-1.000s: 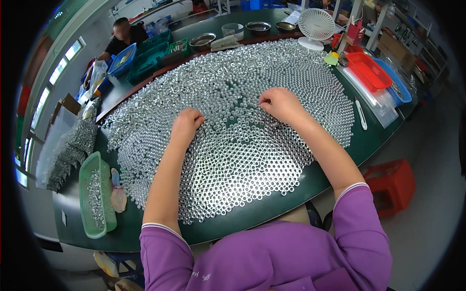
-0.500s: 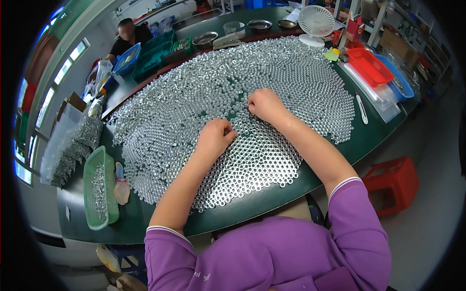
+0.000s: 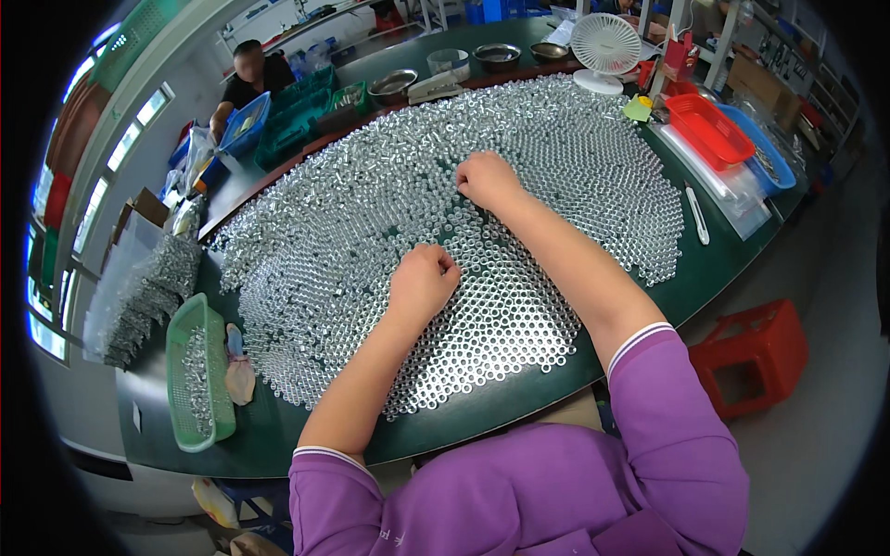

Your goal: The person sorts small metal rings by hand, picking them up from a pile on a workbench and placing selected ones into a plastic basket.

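Note:
A wide spread of small silvery metal sleeves, ring-shaped from above, covers much of the green table. Nearest to me many stand on end in close rows; toward the far side they lie jumbled. My left hand rests low over the middle of the spread, its fingers curled and thumb drawn in. Farther off and to the right, my right hand reaches down among the sleeves beside a patch of bare green, fingertips bent together. Whatever either hand pinches is hidden by the fingers.
At left stands a green basket of metal pieces, near filled plastic bags. Across the table are metal bowls and a white fan. Red tray and utility knife lie right. A red stool stands below; another person sits far left.
My right hand has shifted farther away and slightly left. My left hand sits slightly lower and to the right in the picture. The whole view has shifted a little.

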Tool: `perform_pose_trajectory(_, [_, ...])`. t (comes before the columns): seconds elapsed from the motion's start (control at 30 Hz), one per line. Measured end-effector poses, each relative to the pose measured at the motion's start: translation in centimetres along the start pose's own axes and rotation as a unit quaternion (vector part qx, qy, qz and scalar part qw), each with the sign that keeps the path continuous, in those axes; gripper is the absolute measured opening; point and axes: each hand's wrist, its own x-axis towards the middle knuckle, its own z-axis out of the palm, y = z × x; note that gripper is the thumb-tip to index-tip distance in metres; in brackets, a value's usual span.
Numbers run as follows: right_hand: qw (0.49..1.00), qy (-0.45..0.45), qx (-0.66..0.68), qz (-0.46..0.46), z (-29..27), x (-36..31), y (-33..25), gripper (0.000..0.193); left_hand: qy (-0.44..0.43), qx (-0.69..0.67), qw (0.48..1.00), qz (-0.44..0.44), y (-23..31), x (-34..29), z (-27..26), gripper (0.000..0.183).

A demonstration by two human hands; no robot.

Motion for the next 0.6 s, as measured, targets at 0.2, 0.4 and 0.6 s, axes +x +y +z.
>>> perform_pose_trajectory(0.2, [0.991,-0.106,-0.079,-0.017,-1.9,0.6,-0.4,0.013,-0.006,-0.02,1.0,0.022,-0.4,0.3,0.1,0.016])
perform_pose_trajectory(0.4, [0.993,-0.066,0.089,0.039,-8.0,-3.5,2.0,0.017,-0.018,0.008,1.0,-0.003,0.5,0.2,-0.1,0.017])
perform_pose_trajectory(0.6, [0.988,-0.09,0.107,0.064,-8.8,-9.3,2.9,0.016,-0.013,0.016,1.0,0.002,-0.6,0.4,0.0,0.018])
